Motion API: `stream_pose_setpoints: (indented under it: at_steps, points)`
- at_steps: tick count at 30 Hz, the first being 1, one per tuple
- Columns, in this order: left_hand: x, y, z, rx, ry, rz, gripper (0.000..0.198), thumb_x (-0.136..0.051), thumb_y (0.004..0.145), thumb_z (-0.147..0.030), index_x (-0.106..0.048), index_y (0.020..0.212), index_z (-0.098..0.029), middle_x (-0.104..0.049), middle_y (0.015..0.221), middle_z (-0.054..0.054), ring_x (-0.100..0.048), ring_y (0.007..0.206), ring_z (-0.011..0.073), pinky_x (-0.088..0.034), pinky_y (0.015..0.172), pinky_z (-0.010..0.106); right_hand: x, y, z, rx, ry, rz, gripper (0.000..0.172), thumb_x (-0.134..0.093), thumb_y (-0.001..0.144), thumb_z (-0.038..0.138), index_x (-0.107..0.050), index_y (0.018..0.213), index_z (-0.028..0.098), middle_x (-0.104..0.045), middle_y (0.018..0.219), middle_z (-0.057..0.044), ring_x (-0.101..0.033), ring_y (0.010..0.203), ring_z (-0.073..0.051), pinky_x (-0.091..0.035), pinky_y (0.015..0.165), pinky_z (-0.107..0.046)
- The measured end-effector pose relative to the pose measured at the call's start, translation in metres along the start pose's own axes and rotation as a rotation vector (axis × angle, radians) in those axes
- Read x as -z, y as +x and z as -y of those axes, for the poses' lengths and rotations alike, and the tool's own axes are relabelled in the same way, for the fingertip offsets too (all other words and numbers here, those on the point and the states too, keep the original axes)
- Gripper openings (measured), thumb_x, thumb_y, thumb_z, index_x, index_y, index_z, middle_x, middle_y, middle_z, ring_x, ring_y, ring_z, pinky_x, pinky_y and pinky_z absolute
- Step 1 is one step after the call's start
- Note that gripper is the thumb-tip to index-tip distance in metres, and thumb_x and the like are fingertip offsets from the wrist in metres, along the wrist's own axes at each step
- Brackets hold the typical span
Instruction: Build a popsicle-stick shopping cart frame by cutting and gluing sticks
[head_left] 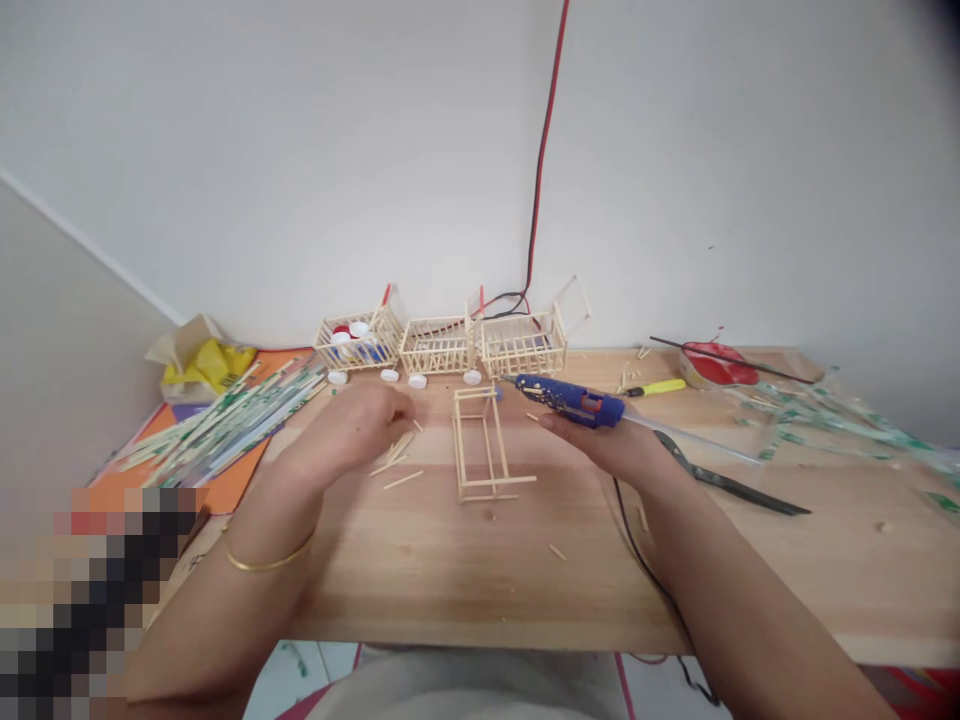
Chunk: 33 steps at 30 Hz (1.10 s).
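Note:
My right hand [607, 440] is wrapped round a blue glue gun [566, 397], whose nozzle points left at the top corner of a small stick frame [484, 450] lying on the wooden table [480, 570]. My left hand [352, 425] rests palm down left of the frame, fingers curled over several loose sticks [397, 455]. What the fingers hold, if anything, is hidden. A gold bangle circles my left wrist.
Three stick baskets [442, 345] stand by the wall, one holding bottle caps, with white caps [390, 376] before them. Scissors [720, 478], a yellow-handled tool [656, 388] and a red dish [716, 365] lie right. Chopstick wrappers [225, 425] and orange paper lie left. A cord [540, 180] hangs down the wall.

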<state>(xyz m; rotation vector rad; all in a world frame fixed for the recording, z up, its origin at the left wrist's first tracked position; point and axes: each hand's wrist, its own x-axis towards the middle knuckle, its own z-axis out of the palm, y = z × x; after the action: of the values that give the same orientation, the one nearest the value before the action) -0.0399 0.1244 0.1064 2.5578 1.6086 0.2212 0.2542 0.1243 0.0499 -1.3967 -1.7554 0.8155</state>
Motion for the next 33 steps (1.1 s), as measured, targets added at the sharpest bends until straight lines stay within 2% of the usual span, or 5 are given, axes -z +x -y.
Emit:
stream_pose_setpoints:
  at_steps: [3, 9, 21, 27, 33]
  points:
    - [-0.027, -0.022, -0.003, 0.03, 0.011, 0.232, 0.023, -0.048, 0.08, -0.024, -0.062, 0.062, -0.018, -0.065, 0.064, 0.004, -0.058, 0.059, 0.0158, -0.035, 0.054, 0.024, 0.0, -0.001, 0.001, 0.03, 0.009, 0.016, 0.037, -0.067, 0.074, 0.042, -0.067, 0.108, 0.027, -0.071, 0.104, -0.002, -0.066, 0.097, -0.028, -0.055, 0.083, -0.038]
    - [-0.064, -0.04, -0.006, 0.133, 0.086, 0.207, 0.017, -0.044, 0.078, -0.014, -0.06, 0.071, -0.016, -0.067, 0.081, 0.011, -0.062, 0.074, 0.0208, -0.04, 0.063, 0.029, 0.0, 0.0, 0.006, 0.035, -0.026, 0.044, 0.037, -0.064, 0.075, 0.043, -0.067, 0.108, 0.026, -0.071, 0.103, -0.002, -0.066, 0.095, -0.028, -0.055, 0.081, -0.038]
    - [0.017, 0.0, -0.045, -0.114, -0.524, 0.061, 0.019, -0.044, 0.086, -0.026, -0.06, 0.08, -0.017, -0.057, 0.07, -0.002, -0.048, 0.063, 0.01, -0.034, 0.058, 0.021, -0.005, 0.003, -0.006, 0.039, 0.015, 0.029, 0.04, -0.064, 0.074, 0.045, -0.066, 0.107, 0.024, -0.071, 0.095, -0.003, -0.065, 0.087, -0.024, -0.053, 0.077, -0.037]
    - [0.016, -0.006, -0.078, -0.348, -0.56, 0.29, 0.012, -0.048, 0.08, -0.015, -0.057, 0.073, -0.017, -0.058, 0.07, -0.002, -0.048, 0.063, 0.0087, -0.035, 0.06, 0.02, -0.002, 0.003, -0.005, 0.018, -0.029, -0.001, 0.028, -0.063, 0.073, 0.047, -0.065, 0.082, 0.021, -0.066, 0.072, -0.001, -0.062, 0.068, -0.018, -0.05, 0.06, -0.027]
    - [0.022, -0.003, -0.064, -0.211, -0.482, 0.219, 0.006, -0.051, 0.075, -0.016, -0.051, 0.07, -0.018, -0.054, 0.064, -0.004, -0.046, 0.058, 0.009, -0.033, 0.054, 0.02, -0.003, 0.003, -0.001, -0.016, -0.014, -0.029, 0.03, -0.065, 0.072, 0.046, -0.068, 0.09, 0.022, -0.07, 0.08, -0.001, -0.065, 0.075, -0.021, -0.052, 0.063, -0.029]
